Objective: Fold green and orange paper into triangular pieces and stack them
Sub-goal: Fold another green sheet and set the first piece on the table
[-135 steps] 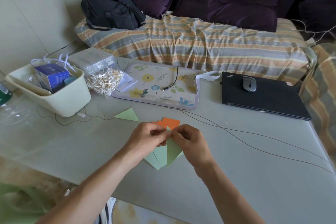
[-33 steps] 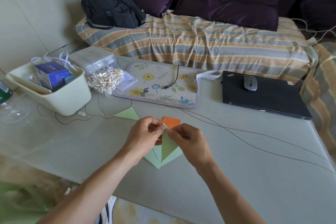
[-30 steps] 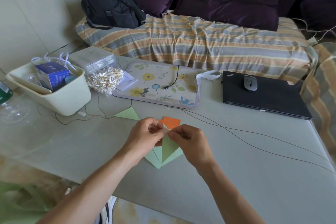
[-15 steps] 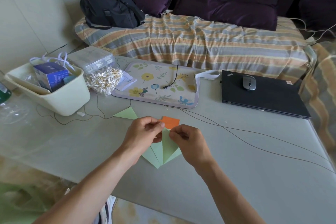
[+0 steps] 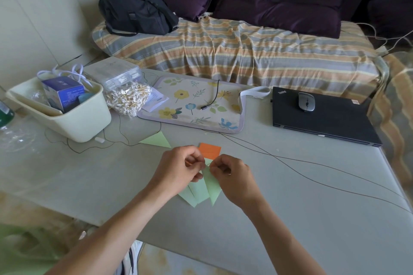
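My left hand (image 5: 178, 168) and my right hand (image 5: 232, 176) meet over the middle of the grey table (image 5: 290, 219). Both pinch the top of a pale green folded paper piece (image 5: 213, 187), whose point hangs down toward me. Under it lie more green folded pieces (image 5: 193, 194), fanned out on the table. An orange paper (image 5: 209, 150) lies just beyond my fingers, partly hidden by them. One separate green triangle (image 5: 157, 140) lies flat to the left, further back.
A cream tub (image 5: 73, 118) with a blue box stands at the left, a bag of cotton swabs (image 5: 128, 98) beside it. A floral mat (image 5: 194, 105) lies behind the papers. A black laptop (image 5: 324, 118) carries a mouse (image 5: 306, 101). Thin cables (image 5: 312, 174) cross the table.
My fingers have drawn closer together on the top of the green piece. Its lower point has swung slightly to the right, away from the fanned pieces beneath.
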A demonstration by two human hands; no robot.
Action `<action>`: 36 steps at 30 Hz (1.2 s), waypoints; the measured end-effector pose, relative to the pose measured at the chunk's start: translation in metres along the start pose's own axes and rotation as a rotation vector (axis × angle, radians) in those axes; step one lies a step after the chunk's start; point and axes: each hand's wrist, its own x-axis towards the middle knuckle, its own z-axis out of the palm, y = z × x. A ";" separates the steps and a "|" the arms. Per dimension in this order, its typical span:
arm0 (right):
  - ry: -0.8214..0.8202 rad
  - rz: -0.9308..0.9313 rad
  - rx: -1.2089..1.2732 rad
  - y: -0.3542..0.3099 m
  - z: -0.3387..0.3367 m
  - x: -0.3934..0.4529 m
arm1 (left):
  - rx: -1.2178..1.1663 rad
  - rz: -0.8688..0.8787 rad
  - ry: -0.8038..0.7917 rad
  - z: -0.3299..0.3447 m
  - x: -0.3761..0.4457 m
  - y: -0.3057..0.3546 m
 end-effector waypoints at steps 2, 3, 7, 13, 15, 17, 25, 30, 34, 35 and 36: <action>0.025 -0.034 -0.035 -0.001 0.001 -0.001 | 0.042 0.001 0.006 0.000 0.000 0.000; 0.034 -0.051 -0.037 -0.001 0.002 -0.001 | 0.049 -0.009 0.001 0.001 0.000 -0.001; 0.042 -0.113 -0.022 -0.002 0.002 -0.003 | -0.006 -0.058 -0.048 0.000 -0.001 -0.003; 0.050 -0.231 -0.081 0.000 0.004 -0.003 | 0.214 0.038 -0.072 -0.001 0.000 -0.007; 0.046 -0.220 -0.068 0.000 0.005 -0.002 | 0.251 0.044 -0.049 -0.001 0.000 -0.007; 0.045 -0.193 -0.046 -0.001 0.004 -0.002 | 0.250 0.032 -0.016 0.000 0.001 -0.006; 0.095 -0.277 -0.067 -0.001 0.008 -0.003 | 0.319 0.062 0.005 0.004 -0.002 -0.005; 0.110 -0.316 -0.074 0.000 0.008 -0.003 | 0.338 0.077 0.013 0.005 -0.004 -0.003; 0.088 -0.275 -0.065 -0.001 0.008 -0.003 | 0.314 0.058 0.034 0.005 -0.003 -0.003; 0.077 -0.244 -0.054 -0.002 0.007 -0.003 | 0.308 0.058 0.042 0.004 -0.002 -0.002; 0.072 -0.218 -0.043 -0.003 0.005 -0.003 | 0.303 0.058 0.046 0.004 -0.002 -0.001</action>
